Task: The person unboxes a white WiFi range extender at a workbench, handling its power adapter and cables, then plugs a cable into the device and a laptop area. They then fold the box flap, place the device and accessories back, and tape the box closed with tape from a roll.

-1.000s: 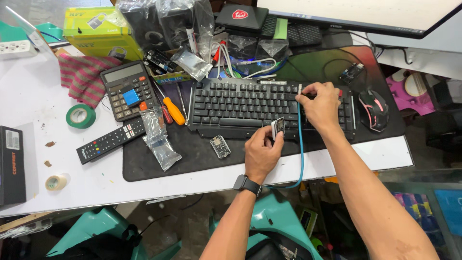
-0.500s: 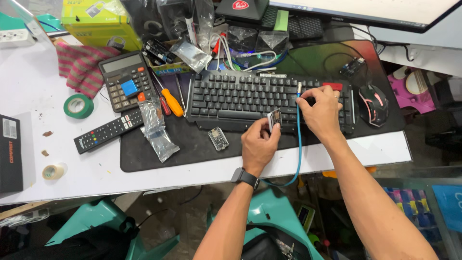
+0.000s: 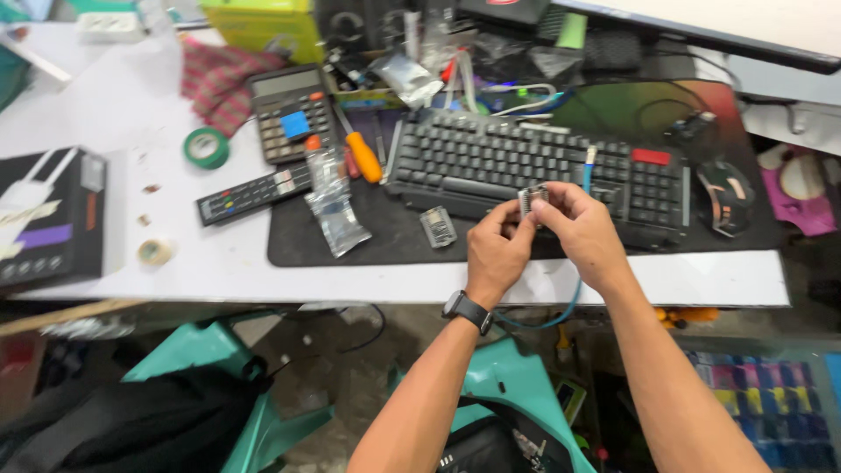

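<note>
Above the front edge of the black keyboard (image 3: 534,166), small metallic connector piece (image 3: 532,201) pinched between both hands; left hand (image 3: 497,250) and right hand (image 3: 583,229) curled nearly closed, fingertips on it. Blue cable (image 3: 585,180) running under right hand. Apparently mid-fitting; next likely needs careful alignment. Left of keyboard: small clear module (image 3: 437,227), orange screwdriver (image 3: 362,156), calculator (image 3: 290,114)

Electronics repair bench: keyboard (image 3: 534,171), screwdriver (image 3: 361,156), tape roll (image 3: 207,147), loose cables (image 3: 526,101).
</note>
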The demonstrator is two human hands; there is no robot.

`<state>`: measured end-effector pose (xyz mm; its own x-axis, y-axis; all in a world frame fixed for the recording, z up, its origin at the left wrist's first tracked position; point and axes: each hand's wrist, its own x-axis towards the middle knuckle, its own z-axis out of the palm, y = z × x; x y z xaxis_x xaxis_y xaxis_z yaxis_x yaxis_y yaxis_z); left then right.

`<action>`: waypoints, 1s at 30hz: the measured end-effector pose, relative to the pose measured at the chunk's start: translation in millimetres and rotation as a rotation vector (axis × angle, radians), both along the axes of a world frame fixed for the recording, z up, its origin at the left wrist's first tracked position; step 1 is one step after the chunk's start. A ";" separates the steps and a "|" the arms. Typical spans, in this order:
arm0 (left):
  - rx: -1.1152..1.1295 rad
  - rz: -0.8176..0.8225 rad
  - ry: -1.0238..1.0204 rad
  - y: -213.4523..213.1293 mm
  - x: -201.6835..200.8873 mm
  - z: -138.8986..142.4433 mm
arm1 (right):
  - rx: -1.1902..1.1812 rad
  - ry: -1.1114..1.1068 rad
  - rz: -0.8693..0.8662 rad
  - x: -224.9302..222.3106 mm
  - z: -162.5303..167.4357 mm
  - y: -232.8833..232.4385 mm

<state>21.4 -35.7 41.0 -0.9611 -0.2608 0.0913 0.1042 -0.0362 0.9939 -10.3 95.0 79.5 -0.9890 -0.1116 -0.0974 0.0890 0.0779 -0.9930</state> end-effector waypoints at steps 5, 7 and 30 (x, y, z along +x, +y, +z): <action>-0.091 -0.100 -0.019 -55.3 16.8 8.6 | -0.075 -0.132 0.155 9.0 3.3 -33.0; -0.164 -0.070 0.000 -88.0 21.5 12.1 | -0.122 -0.159 0.156 9.1 2.9 -52.1; -0.748 0.246 -0.253 -292.5 -22.1 17.3 | -0.355 -0.193 0.233 8.8 0.1 -228.0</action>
